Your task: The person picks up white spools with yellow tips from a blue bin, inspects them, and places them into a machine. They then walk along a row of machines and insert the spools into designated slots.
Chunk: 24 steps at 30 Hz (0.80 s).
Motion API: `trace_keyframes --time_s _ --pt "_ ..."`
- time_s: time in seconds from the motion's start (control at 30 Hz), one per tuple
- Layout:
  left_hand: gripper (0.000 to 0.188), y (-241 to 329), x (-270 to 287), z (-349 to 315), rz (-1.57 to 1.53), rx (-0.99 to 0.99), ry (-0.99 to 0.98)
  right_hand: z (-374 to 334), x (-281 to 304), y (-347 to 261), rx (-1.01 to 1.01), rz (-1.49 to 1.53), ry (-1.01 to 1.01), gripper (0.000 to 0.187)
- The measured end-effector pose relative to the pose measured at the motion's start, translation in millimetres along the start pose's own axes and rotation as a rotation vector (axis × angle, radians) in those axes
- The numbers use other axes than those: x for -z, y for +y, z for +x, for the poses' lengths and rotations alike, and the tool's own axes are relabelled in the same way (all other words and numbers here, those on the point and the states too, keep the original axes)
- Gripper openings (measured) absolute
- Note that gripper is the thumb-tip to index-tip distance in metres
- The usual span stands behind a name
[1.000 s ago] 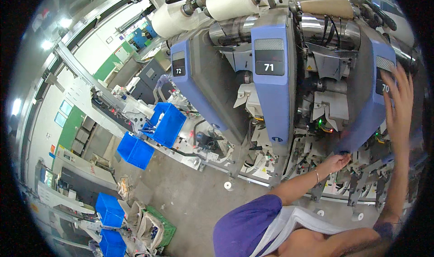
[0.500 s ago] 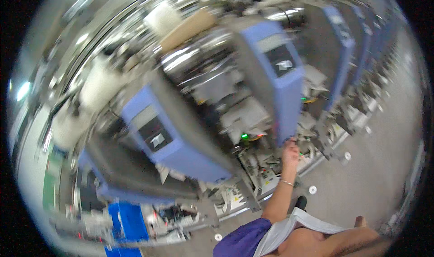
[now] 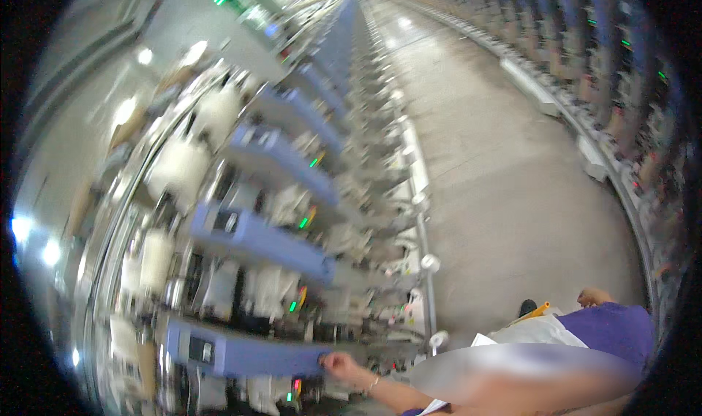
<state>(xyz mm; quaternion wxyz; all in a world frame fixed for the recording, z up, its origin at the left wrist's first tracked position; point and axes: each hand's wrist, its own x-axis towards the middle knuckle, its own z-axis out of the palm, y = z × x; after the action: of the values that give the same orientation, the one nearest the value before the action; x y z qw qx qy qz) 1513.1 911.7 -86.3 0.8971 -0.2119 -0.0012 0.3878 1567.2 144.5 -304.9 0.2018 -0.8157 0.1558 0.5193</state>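
Observation:
My left hand point(image 3: 340, 365) reaches from the lower edge to the lower end of the nearest long blue machine panel point(image 3: 267, 359). Its fingers are curled together against a small dark part point(image 3: 322, 359) at the panel's end; blur hides whether that is a knob or a button. A bracelet point(image 3: 375, 381) sits on this wrist. On the right, my right hand point(image 3: 596, 297) hangs low beside a purple sleeve point(image 3: 618, 332), away from the machines. It is small and blurred, so I cannot make out its fingers.
Several blue-panelled textile machine units with white yarn packages point(image 3: 179, 171) line the left side. White discs point(image 3: 437, 340) stick out along their lower rail. A grey floor aisle point(image 3: 497, 196) runs beside a second machine row point(image 3: 578, 72). A yellow stick-like item point(image 3: 540, 310) pokes out near my waist.
My view has swung right, from the machine fronts to looking along the aisle. My left hand stays at a blue panel's lower end. My right hand has come more into view.

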Motion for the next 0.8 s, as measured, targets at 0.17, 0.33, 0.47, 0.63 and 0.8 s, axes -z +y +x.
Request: trace_keyframes --time_s 0.17,0.33,0.47,0.63,0.8 --pt "0.008 -102.4 43.1 23.0 0.549 -0.063 0.201 108.1 61.2 -5.3 0.265 -0.301 0.355 0.025" --pt "0.007 -218.4 110.5 47.4 0.899 0.034 0.331 123.4 140.1 -123.7 0.449 -0.09 0.305 0.033" --pt "0.007 -290.1 145.5 73.6 0.991 0.077 0.387 119.2 220.4 -213.6 0.556 0.048 0.096 0.035" --pt "0.01 -366.5 169.6 148.1 0.878 0.096 0.409 164.7 298.9 -181.4 0.543 0.624 0.316 0.036" --pt "0.009 -528.8 230.3 251.1 0.624 0.403 0.481 158.6 290.2 -27.5 -0.107 1.026 0.452 0.034"
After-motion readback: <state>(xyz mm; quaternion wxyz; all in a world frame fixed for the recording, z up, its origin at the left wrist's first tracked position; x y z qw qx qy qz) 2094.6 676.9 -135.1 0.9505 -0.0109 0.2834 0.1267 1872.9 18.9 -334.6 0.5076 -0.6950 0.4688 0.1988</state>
